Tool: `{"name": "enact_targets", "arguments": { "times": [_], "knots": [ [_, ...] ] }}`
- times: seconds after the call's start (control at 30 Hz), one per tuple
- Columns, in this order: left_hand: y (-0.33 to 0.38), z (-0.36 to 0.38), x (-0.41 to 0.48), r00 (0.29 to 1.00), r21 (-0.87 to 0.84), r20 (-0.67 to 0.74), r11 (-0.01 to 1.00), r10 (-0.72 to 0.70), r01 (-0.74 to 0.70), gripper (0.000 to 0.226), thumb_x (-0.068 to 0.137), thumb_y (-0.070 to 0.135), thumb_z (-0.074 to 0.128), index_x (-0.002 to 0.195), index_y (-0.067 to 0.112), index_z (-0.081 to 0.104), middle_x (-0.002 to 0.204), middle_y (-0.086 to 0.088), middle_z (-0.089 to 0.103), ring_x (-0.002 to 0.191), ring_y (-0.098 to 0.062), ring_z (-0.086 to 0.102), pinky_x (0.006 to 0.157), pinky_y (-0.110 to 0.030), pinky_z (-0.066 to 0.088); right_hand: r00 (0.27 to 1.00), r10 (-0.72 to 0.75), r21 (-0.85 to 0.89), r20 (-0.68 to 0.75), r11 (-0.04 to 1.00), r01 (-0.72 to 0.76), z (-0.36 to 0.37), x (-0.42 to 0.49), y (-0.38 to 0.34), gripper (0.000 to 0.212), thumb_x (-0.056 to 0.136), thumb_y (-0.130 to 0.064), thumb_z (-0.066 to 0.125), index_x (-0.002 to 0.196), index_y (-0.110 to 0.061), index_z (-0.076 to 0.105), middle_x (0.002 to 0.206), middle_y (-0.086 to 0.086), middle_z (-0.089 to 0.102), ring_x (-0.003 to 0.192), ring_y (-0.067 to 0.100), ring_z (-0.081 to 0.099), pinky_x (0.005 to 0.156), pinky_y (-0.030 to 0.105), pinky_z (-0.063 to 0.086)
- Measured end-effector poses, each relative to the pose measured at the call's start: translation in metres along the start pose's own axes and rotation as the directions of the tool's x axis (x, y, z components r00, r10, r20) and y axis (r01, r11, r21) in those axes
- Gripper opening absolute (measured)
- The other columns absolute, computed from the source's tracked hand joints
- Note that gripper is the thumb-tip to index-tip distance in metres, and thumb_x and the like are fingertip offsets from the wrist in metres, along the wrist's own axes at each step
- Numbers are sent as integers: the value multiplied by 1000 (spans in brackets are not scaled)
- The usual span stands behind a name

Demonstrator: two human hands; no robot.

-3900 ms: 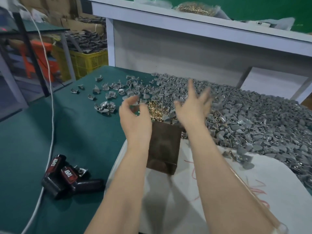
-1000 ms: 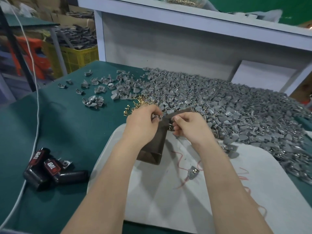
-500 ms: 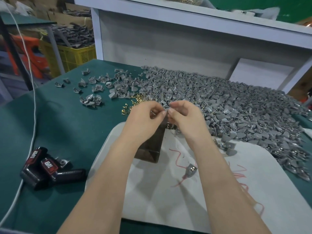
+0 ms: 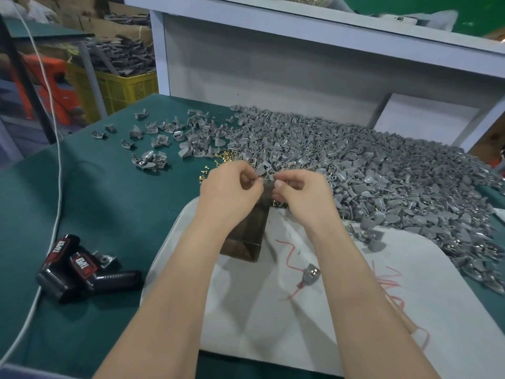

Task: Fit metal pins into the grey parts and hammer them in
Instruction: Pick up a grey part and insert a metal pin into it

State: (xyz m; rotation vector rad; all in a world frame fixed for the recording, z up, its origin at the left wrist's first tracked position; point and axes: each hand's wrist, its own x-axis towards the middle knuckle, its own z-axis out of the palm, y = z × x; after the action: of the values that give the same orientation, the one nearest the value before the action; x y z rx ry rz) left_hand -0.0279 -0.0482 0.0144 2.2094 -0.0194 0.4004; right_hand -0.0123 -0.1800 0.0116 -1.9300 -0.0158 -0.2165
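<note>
My left hand and my right hand meet above the far end of a dark metal block standing on the white board. Both pinch a small grey part between their fingertips; whether a pin is among the fingers I cannot tell. A huge heap of grey parts covers the table beyond and to the right. Loose brass pins lie just past my left hand. One grey part with metal pins lies on the board near my right forearm.
The green table carries scattered grey parts at the far left, black tools with red labels at the near left, and a white cable. A white shelf frame rises behind. A yellow crate stands off the table.
My hands came down from the heap and met over the block. In the last second they closed together on the small part, and a pinned part now lies on the board.
</note>
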Motion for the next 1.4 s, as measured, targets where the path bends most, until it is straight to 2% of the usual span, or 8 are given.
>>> {"name": "enact_targets", "arguments": {
  "times": [0.17, 0.4, 0.43, 0.5, 0.57, 0.63, 1.0, 1.4],
  "knots": [
    [-5, 4, -1, 994, 274, 94, 962, -47, 19, 26, 78, 45, 68, 85, 22, 59, 93, 4, 62, 93, -21, 57, 87, -40, 46, 993, 113, 110, 23, 987, -114, -5, 1, 2, 19, 91, 0, 55, 80, -15, 60, 73, 2, 63, 55, 5, 61, 77, 41, 54],
    [-7, 4, 1, 990, 268, 142, 963, -9, -29, 6, 88, 25, 60, 92, 24, 64, 98, 4, 65, 100, -21, 57, 92, -41, 46, 994, 73, 182, 78, 979, -86, -3, 2, 2, 18, 89, 5, 55, 78, -9, 58, 70, 8, 63, 51, 4, 61, 58, 17, 55],
    [-8, 4, 1, 989, 271, 148, 962, -6, -35, 6, 88, 24, 60, 92, 25, 64, 98, 4, 65, 100, -21, 57, 92, -41, 45, 995, 59, 168, 79, 983, -72, -2, 1, 3, 18, 89, 4, 56, 78, -10, 58, 71, 8, 63, 53, 6, 63, 59, 17, 55],
    [-8, 3, 1, 988, 281, 153, 959, 1, -45, 6, 88, 23, 60, 90, 26, 65, 98, 4, 65, 100, -22, 57, 92, -40, 45, 998, -19, -32, 56, 999, 21, 1, 2, 5, 13, 89, -4, 59, 80, -12, 61, 77, 6, 66, 68, 12, 65, 69, 23, 55],
    [-7, 2, 1, 988, 276, 156, 960, 5, -48, 7, 87, 21, 60, 87, 26, 66, 98, 2, 66, 100, -23, 58, 91, -40, 46, 990, -127, -288, 66, 947, 141, 4, 1, 6, 7, 88, -13, 62, 84, -17, 65, 86, 0, 65, 78, 13, 60, 78, 25, 47],
    [-6, 2, 0, 987, 265, 160, 963, 5, -48, 9, 86, 20, 60, 82, 27, 64, 97, 1, 66, 99, -24, 58, 90, -41, 47, 977, -188, -416, 106, 884, 215, 7, 0, 8, 5, 88, -17, 62, 86, -20, 66, 89, -5, 55, 77, 8, 52, 75, 20, 38],
    [-6, 2, 1, 989, 241, 149, 970, 5, -41, 8, 86, 21, 63, 86, 19, 70, 95, -4, 67, 97, -27, 59, 86, -41, 49, 961, -270, -471, 63, 841, 267, 14, -3, 11, 6, 87, -12, 62, 85, -11, 67, 83, -7, 47, 71, 8, 42, 65, 15, 26],
    [-4, 0, 0, 990, 228, 140, 973, 6, -38, 8, 86, 18, 62, 87, 16, 69, 94, -6, 67, 95, -30, 59, 84, -40, 50, 951, -306, -531, 47, 799, 283, 22, -11, 5, 8, 89, -9, 58, 84, -5, 64, 87, 2, 49, 77, 20, 50, 76, 33, 39]
  ]
}}
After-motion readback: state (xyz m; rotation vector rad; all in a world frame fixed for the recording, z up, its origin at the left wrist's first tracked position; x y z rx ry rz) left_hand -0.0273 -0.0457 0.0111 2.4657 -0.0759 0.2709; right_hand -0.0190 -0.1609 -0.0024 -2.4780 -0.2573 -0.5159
